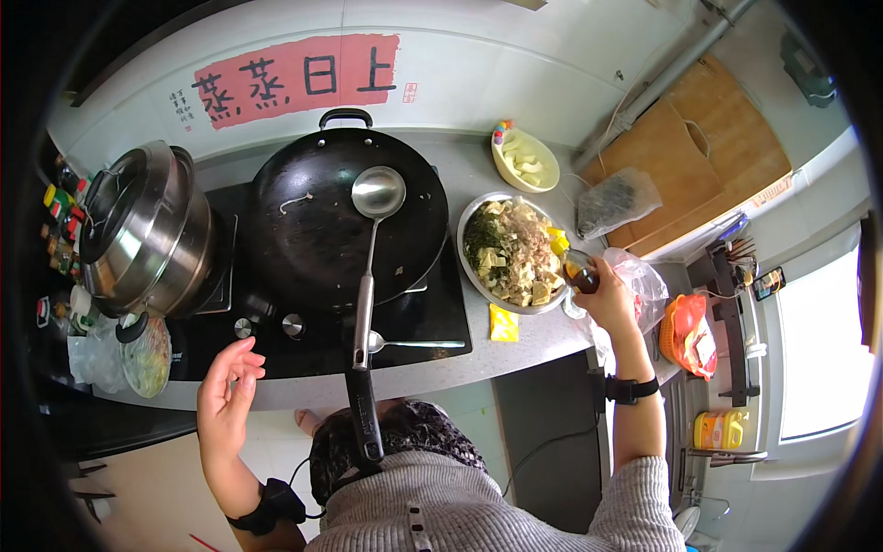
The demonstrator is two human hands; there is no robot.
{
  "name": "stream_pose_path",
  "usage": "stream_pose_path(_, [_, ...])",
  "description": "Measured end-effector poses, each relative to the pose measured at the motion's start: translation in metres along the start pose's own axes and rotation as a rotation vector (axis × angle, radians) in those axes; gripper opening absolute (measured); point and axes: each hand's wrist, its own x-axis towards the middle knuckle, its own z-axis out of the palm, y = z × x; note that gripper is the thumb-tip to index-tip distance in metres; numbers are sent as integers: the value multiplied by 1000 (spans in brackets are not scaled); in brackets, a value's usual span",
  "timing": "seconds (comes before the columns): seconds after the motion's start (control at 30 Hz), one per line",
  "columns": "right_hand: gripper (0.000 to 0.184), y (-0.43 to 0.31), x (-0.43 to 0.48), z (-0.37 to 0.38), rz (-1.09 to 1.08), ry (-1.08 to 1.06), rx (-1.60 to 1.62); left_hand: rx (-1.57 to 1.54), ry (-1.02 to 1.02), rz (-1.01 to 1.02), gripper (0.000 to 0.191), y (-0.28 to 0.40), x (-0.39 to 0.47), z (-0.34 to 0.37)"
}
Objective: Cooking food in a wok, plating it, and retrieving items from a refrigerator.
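Observation:
My right hand (609, 298) grips a small dark bottle with a yellow cap (581, 270), tilted at the right rim of a steel bowl (472, 279). Cubes that look like tofu (545, 288), chopped dark greens (477, 238) and a pale shredded or minced food (526, 231) fill the bowl. Whether anything flows from the bottle cannot be seen. Over the counter's front edge, my left hand (231, 386) is raised with nothing in it, fingers apart and slightly curled. Left of the bowl sits a black wok (310, 241) on the hob, a steel ladle (378, 194) lying across it.
A lidded steel pot (148, 234) stands on the left burner, with several seasoning bottles (62, 221) beyond it. The wok's handle (364, 414) juts past the counter edge. A spoon (421, 343), a yellow packet (504, 323) and a cream bowl of pale green slices (524, 163) lie nearby.

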Motion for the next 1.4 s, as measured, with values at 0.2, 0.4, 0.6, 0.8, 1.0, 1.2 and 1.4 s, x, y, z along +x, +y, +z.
stream_pose_path(0.2, [64,-8,5,1,-13,61,20,49,-60,2,28,7,4,0])
stream_pose_path(0.4, [64,-1,-4,8,-18,73,-65,26,-38,-80,23,-3,-3,-3])
stream_pose_path(0.6, [66,12,-10,13,23,55,53,-38,59,73,28,8,3,18])
stream_pose_path(0.8, [65,12,-10,24,37,127,122,99,-63,82,26,17,9,11])
stream_pose_path(1.0, [63,23,-18,37,19,110,38,295,-115,162,22,38,17,-1])
stream_pose_path(1.2, [63,23,-21,38,80,28,222,372,-178,195,19,52,24,6])
stream_pose_path(1.4, [66,24,-24,43,87,73,335,492,-259,333,18,54,34,18])
